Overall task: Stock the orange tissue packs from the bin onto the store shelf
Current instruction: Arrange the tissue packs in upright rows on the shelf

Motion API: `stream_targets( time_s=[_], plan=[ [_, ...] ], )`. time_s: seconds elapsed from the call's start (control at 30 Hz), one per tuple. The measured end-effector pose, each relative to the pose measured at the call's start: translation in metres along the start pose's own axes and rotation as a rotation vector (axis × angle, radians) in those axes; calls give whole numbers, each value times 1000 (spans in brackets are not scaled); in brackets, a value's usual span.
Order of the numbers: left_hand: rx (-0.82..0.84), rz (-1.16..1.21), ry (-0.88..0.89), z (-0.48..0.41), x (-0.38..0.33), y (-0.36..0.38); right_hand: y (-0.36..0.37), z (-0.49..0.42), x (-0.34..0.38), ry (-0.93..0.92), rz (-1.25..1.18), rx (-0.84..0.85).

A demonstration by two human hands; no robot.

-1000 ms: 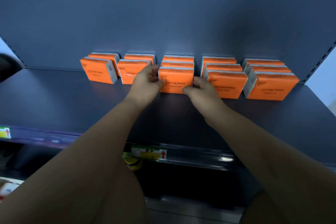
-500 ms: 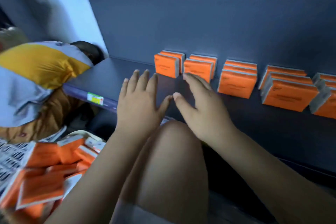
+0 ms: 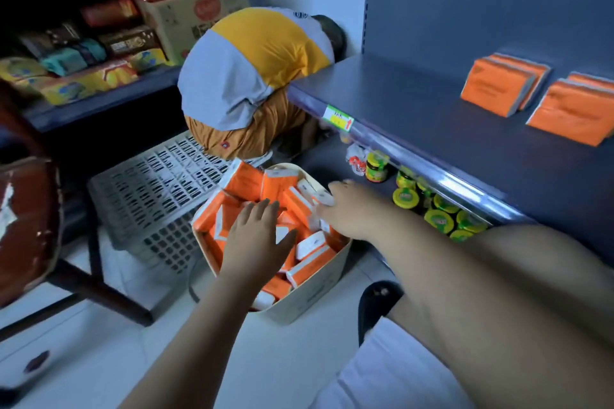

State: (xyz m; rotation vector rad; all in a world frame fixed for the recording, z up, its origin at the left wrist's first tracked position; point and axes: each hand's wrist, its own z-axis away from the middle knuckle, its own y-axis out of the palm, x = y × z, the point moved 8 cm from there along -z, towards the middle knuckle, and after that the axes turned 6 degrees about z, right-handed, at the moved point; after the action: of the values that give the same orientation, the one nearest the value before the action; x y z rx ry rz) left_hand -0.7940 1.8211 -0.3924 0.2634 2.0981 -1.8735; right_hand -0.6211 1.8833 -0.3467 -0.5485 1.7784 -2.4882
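- Both hands reach into the bin (image 3: 319,295) on the floor: left hand (image 3: 255,239) spread flat, holding nothing; right hand (image 3: 345,209) blurred, grip unclear.
- Orange tissue packs (image 3: 246,181) lie piled there; some already stand at the shelf's (image 3: 432,129) back edge.

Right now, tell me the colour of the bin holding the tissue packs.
Cream or beige bin, seen in the head view.

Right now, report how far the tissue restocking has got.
Done: orange packs stand on the shelf, at least two rows in view. In hand: nothing yet; left hand and right hand reach into the bin. Left: the bin holds many packs.
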Motion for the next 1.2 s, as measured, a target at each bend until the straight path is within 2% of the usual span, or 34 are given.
stream_targets(
  time_s=[0.07, 0.23, 0.4, 0.53, 0.6, 0.73, 0.8, 0.83, 0.87, 0.9, 1.0, 1.07, 1.13, 1.2],
  plan=[
    [64, 31, -40, 3, 12, 19, 27, -17, -5, 65, 39, 146],
    [243, 134, -207, 1, 40, 69, 76, -46, -12, 127, 92, 348],
    [271, 13, -238, -15, 47, 96, 111, -79, -21, 190, 183, 323],
    [285, -75, -303, -28, 54, 112, 139, -101, -28, 391, -30, 319],
    [294, -101, -340, -33, 57, 119, 143, -106, -19, 378, -34, 348],
    [303, -35, -378, -43, 59, 133, 153, -123, -4, 237, 123, 439],
    [286, 42, -387, -46, 61, 133, 148, -128, 9, 91, 259, 454],
    [261, 102, -387, -46, 62, 130, 143, -127, 12, 84, 316, 462],
    [218, 185, -385, -46, 63, 122, 137, -129, 10, 131, 258, 447],
    [164, 286, -384, -46, 62, 111, 123, -130, 12, 138, 224, 415],
    [-19, 727, -445, -45, 61, 74, 87, -137, 30, -20, 233, 375],
    [-118, 1013, -522, -42, 62, 54, 58, -135, 37, -87, 150, 337],
    [-170, 1144, -550, -45, 61, 37, 20, -128, 35, -86, 4, 210],
    [-156, 1266, -554, -52, 53, 23, -10, -120, 26, -55, -122, 116]
  ],
)
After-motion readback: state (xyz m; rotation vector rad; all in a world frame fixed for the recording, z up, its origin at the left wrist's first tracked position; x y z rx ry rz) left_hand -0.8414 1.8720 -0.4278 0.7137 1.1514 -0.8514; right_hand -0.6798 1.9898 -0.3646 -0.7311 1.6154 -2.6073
